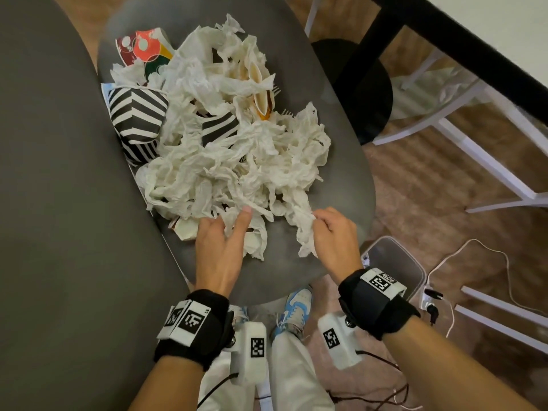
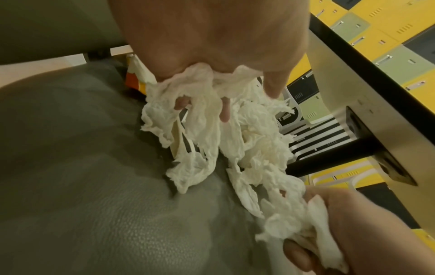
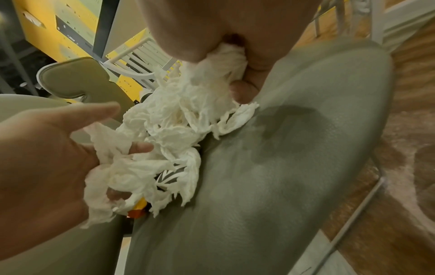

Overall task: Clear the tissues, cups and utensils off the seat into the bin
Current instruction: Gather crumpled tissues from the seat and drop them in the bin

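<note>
A heap of crumpled white tissues (image 1: 237, 161) covers the grey seat (image 1: 341, 179). Two black-and-white striped cups (image 1: 138, 114) (image 1: 219, 129) and a red, orange and green cup (image 1: 142, 48) lie along its left and far side. Beige utensils (image 1: 256, 74) and a fork's tines (image 1: 277, 90) poke out near the far end. My left hand (image 1: 234, 223) digs into the near edge of the heap, with its fingers curled through tissue (image 2: 200, 115). My right hand (image 1: 320, 221) grips a bunch of tissue (image 3: 212, 81) at the near right. The clear bin (image 1: 394, 262) stands on the floor under the seat's near right corner.
A wide grey cushion (image 1: 44, 173) runs along the seat's left side. A black table leg and round base (image 1: 364, 84) stand beyond the seat. White chair frames (image 1: 474, 143) stand to the right. A power strip with cables (image 1: 430, 298) lies on the floor beside the bin.
</note>
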Demonstrator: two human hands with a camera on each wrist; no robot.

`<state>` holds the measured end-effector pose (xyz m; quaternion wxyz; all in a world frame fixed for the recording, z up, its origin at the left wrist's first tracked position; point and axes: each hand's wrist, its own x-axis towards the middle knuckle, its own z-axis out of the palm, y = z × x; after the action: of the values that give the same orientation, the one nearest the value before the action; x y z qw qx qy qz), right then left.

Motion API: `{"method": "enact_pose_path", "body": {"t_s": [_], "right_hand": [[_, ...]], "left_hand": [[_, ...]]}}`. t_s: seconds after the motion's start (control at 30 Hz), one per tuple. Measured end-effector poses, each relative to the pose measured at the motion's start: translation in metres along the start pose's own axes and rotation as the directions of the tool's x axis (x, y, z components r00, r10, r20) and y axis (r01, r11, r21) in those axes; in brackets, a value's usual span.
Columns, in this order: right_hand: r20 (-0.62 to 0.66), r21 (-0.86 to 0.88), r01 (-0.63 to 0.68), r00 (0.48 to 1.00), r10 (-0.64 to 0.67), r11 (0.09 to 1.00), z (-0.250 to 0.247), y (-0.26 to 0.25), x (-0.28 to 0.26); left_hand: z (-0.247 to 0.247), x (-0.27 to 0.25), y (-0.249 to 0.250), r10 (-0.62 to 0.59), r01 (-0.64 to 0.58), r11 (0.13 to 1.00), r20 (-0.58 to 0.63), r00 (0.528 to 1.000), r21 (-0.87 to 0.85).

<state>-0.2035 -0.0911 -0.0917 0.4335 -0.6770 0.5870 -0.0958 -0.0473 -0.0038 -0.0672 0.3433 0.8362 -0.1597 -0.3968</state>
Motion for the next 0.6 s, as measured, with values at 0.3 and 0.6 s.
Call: {"method": "enact_pose_path", "body": {"t_s": [0.3, 0.6], "right_hand": [[-0.052, 0.005, -0.064, 0.997, 0.064, 0.998, -0.009, 0.004, -0.005], [-0.074, -0.07, -0.14, 0.988, 0.135, 0.988, -0.009, 0.006, 0.0]], "left_hand": [[0.008, 0.007, -0.013, 0.077, -0.069, 0.993, -0.081, 0.994, 0.098], [0.03, 0.026, -0.023, 0.145, -0.114, 0.886, -0.034, 0.989, 0.45]]}}
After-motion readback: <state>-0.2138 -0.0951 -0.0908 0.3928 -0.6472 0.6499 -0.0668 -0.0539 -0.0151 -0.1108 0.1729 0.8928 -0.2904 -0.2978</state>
